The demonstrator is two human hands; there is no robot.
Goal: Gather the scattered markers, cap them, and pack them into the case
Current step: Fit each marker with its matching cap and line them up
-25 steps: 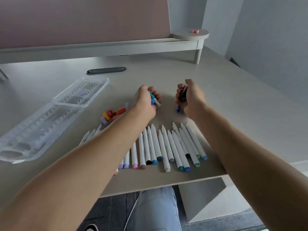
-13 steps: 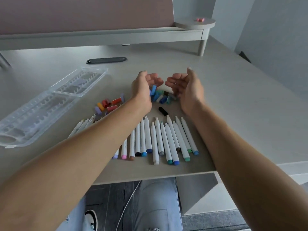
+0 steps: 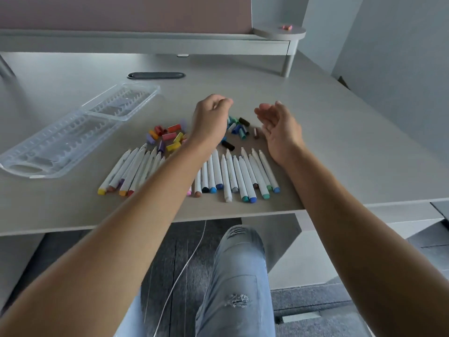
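Observation:
Several uncapped white markers (image 3: 228,177) lie in a row near the desk's front edge, coloured ends toward me. Beyond them sit two heaps of loose caps: warm colours (image 3: 167,137) on the left, blue, green and black ones (image 3: 239,128) in the middle. My left hand (image 3: 211,117) hovers over the caps with its fingers loosely curled and nothing seen in it. My right hand (image 3: 277,125) is held palm-inward to the right of the caps, fingers relaxed and empty. The clear plastic case (image 3: 73,132) lies open at the left.
A dark flat oblong object (image 3: 156,75) lies farther back on the desk (image 3: 340,142). A raised shelf (image 3: 145,42) runs along the back with a small pink thing (image 3: 287,27) on its round end. My knee in jeans shows below the desk edge.
A second ago both hands were clenched on caps; they opened and dropped the blue, green and black caps onto the desk. The hands now sit apart above the pile.

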